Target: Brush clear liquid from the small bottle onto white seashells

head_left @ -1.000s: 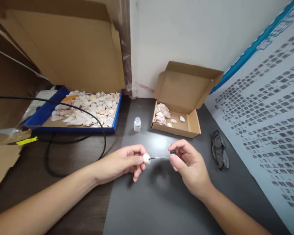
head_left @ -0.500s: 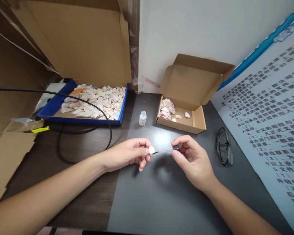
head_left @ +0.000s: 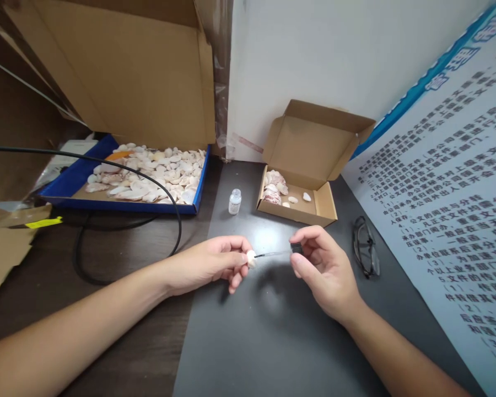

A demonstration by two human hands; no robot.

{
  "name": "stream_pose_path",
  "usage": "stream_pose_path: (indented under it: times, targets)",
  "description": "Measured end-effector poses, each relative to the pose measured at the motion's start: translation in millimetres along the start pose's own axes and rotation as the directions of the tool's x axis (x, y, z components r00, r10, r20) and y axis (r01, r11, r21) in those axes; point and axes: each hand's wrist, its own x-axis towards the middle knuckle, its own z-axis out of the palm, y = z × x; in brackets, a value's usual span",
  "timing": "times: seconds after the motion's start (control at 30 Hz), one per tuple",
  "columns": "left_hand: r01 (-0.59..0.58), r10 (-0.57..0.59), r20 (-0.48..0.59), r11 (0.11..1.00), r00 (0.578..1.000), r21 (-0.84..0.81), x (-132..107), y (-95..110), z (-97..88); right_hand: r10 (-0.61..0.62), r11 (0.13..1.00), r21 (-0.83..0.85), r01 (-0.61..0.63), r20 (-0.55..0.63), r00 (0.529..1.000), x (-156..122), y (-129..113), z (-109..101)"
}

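Between thumb and fingers, my left hand (head_left: 221, 260) pinches a small white seashell (head_left: 252, 259) above the grey mat. My right hand (head_left: 324, 264) grips the black cap of a thin brush applicator (head_left: 296, 248), its clear stem pointing left. The dark brush tip meets the shell's right side. Behind my hands stands an uncapped small clear bottle (head_left: 235, 202) with a white label. Several shells lie in the open small cardboard box (head_left: 326, 204) beyond my right hand.
A blue-edged box (head_left: 149, 208) full of shells stands at the back left, with a black cable (head_left: 179, 220) looping in front of it. Glasses (head_left: 364, 248) lie on the mat (head_left: 231, 347) at right, beside a printed sheet (head_left: 450, 220).
The shell has turned in my left fingers, so its ridged side shows more. The brush still touches it. The whole view has shifted slightly, moving the boxes and glasses left.
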Motion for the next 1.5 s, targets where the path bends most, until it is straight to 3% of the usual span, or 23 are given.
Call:
stream_pose_path:
  times: [0.4,0.73,1.37,1.5]
  targets:
    - [0.02,-0.02,0.038,1.0,0.999,0.017,0.6,-1.1,-4.1,-0.072,0.996,-0.057,0.072,0.004,0.997,-2.5,-1.8,-0.6]
    - [0.024,-0.024,0.002,0.998,1.0,0.05,0.2,-1.1,-0.7,0.016,0.999,-0.035,-0.016,0.003,1.0,-0.7,-3.7,-1.0]
    - [0.031,-0.031,-0.037,1.0,0.999,0.005,-0.3,-0.1,1.1,-0.012,0.998,-0.06,0.011,-0.017,1.0,-0.3,-8.8,-0.8]
    - [0.024,-0.024,-0.03,1.0,0.999,0.007,-0.2,-1.2,0.5,-0.032,0.998,-0.052,0.034,0.03,0.999,-0.2,-9.4,-0.8]
